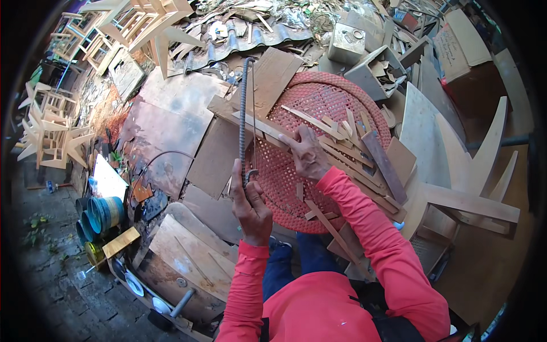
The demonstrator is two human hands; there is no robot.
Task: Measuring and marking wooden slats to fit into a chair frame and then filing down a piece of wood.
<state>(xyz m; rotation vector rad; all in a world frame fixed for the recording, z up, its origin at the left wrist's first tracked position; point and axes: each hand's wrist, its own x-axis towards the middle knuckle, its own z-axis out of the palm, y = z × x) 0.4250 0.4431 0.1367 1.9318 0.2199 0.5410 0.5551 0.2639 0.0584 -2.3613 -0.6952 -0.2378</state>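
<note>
My left hand (252,212) is closed around the lower end of a bow saw (243,117) with a ribbed metal bar for a frame and a thin blade. The saw points away from me, its blade crossing a pale wooden strip (263,127). My right hand (309,155) presses that strip down with its fingers, thumb side toward the saw. Beneath the strip lies a thicker wooden board (219,106), resting on the rim of a round red woven table (356,94). Whether the blade has bitten into the strip, I cannot tell.
Several cut wooden sticks (356,165) lie on the red table by my right forearm. Unfinished chair frames (154,28) stand far left, and a wooden chair part (473,202) at right. Blue-green cans (105,214) sit lower left. Scrap wood and a cardboard box (461,48) are beyond.
</note>
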